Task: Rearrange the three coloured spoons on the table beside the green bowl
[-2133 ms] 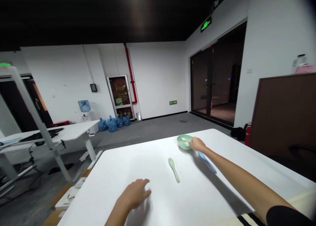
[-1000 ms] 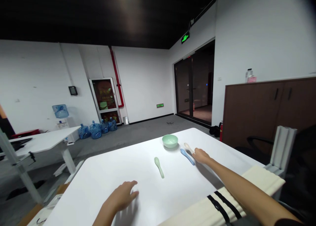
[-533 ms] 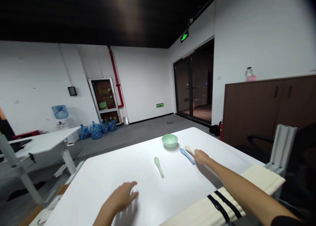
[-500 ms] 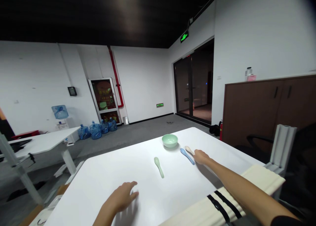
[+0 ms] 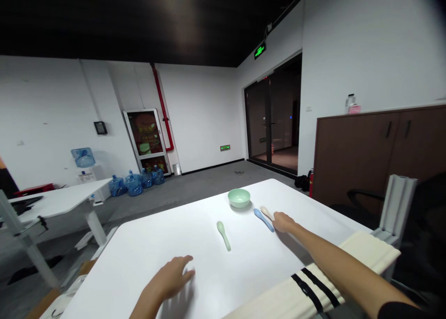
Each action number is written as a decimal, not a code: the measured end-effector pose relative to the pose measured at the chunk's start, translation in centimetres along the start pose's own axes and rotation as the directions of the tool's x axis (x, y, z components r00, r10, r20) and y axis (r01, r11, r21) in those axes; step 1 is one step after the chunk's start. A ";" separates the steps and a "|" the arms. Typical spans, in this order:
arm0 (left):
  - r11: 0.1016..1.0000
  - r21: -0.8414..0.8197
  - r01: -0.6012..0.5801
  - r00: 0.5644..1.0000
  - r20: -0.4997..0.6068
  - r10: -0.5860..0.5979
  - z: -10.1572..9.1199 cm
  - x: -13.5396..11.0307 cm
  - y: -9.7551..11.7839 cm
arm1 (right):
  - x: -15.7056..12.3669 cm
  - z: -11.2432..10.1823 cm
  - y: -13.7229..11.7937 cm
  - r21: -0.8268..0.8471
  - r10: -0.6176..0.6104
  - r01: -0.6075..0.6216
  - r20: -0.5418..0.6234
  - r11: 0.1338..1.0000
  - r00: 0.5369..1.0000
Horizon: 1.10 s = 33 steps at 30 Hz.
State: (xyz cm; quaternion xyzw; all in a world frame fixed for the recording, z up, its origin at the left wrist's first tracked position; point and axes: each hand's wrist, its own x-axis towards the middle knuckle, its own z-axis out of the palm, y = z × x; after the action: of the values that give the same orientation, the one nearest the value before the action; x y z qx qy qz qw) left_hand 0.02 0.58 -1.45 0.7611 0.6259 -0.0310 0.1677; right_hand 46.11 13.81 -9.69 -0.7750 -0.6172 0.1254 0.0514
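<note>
On the white table (image 5: pixel 139 249), my right hand (image 5: pixel 283 222) has its fingers closed at the handle end of a cream spoon (image 5: pixel 266 212). The spoon's bowl end points away from me, and the hand hides the rest of its handle. Just left of it lies a blue spoon (image 5: pixel 263 220), its near end close to my fingers. A green bowl (image 5: pixel 239 198) stands upright farther back. Nearer the table's middle lies a green spoon (image 5: pixel 223 235). My left hand (image 5: pixel 173 276) hovers low at the front left, thumb and fingers apart, holding nothing.
A cream padded board (image 5: pixel 275 293) with black straps runs along the table's near right edge, under my right forearm. Beside it rises a metal post (image 5: pixel 397 202). A brown cabinet (image 5: pixel 351 156) stands at the right. Blue water bottles (image 5: pixel 134 184) sit on the floor at the back left.
Almost nothing differs. The whole view has shifted very slightly, while both hands, the spoons and the bowl keep their places on or over the table.
</note>
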 end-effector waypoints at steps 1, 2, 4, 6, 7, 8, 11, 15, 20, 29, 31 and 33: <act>1.000 0.003 -0.002 1.000 -0.001 0.002 0.0 0.0 0.0 | 0.0 0.0 0.0 -0.001 -0.002 0.002 0.002 1.000 1.000; 1.000 0.006 -0.004 1.000 0.000 0.004 0.0 0.0 0.0 | 0.0 0.0 0.0 -0.001 -0.004 0.004 0.004 1.000 1.000; 1.000 0.008 -0.006 1.000 0.004 0.006 0.0 0.0 0.0 | -0.2 -0.2 -0.1 0.000 0.000 0.000 0.002 1.000 1.000; 1.000 0.007 -0.008 1.000 0.008 0.008 0.0 0.1 0.0 | -0.4 -0.5 -0.4 0.004 0.008 -0.008 -0.001 1.000 1.000; 1.000 0.005 -0.009 1.000 0.009 0.009 0.0 0.1 0.0 | -0.5 -0.7 -0.5 0.008 0.011 -0.011 -0.004 1.000 1.000; 1.000 0.003 -0.011 1.000 0.007 0.011 0.0 0.2 -0.1 | -0.5 -1.0 -0.7 0.011 0.012 -0.012 -0.010 1.000 1.000; 1.000 -0.005 -0.017 1.000 0.003 0.017 0.1 0.3 -0.2 | -0.6 -1.7 -1.4 0.012 -0.003 0.004 -0.047 1.000 0.999; 0.999 0.000 -0.033 0.999 -0.028 0.033 0.1 0.3 -0.2 | 0.0 -2.7 -2.6 -0.013 -0.055 0.054 -0.062 0.998 0.997; 0.998 -0.006 -0.060 0.992 -0.111 0.059 -0.3 0.0 0.0 | 0.8 -2.3 -4.3 -0.026 -0.063 0.061 -0.068 0.998 0.996; 0.999 0.017 -0.045 0.995 -0.091 0.046 -0.4 0.2 0.0 | 0.2 0.1 -4.5 -0.030 -0.101 0.099 -0.096 0.995 0.990; 0.999 0.022 -0.050 0.995 -0.085 0.052 -0.4 0.3 0.0 | 0.2 0.2 -4.3 -0.033 -0.100 0.097 -0.080 0.995 0.992; 0.998 0.016 -0.057 0.994 -0.088 0.058 -0.3 0.4 -0.1 | 0.3 0.4 -4.2 -0.037 -0.095 0.093 -0.062 0.995 0.994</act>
State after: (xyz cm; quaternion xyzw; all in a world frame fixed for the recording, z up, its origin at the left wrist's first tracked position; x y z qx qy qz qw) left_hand -0.01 1.07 -1.29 0.7805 0.6103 0.0032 0.1356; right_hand 42.14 15.06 -9.10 -0.7495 -0.6531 0.0875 0.0639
